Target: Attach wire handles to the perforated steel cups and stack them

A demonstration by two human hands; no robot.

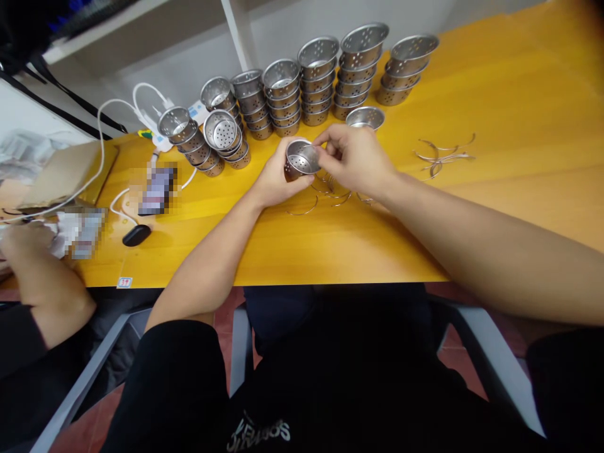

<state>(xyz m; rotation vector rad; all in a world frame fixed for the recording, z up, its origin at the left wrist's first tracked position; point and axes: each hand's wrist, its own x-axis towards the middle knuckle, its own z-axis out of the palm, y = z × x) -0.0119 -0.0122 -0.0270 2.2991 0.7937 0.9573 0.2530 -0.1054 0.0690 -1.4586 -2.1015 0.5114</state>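
My left hand [274, 179] is wrapped around a small perforated steel strainer cup [300, 159], held tilted just above the yellow table [330, 239]. My right hand [355, 157] pinches at the cup's rim with its fingers closed; what it pinches is too small to make out. Several thin curved wire handles [325, 194] lie on the table right under both hands.
Several stacks of the same steel cups [302, 82] line the far edge, and a single cup [365, 117] stands behind my right hand. More wire handles [441, 154] lie to the right. A phone [158, 189], cables and a power strip are at the left, beside another person's arm [42, 277].
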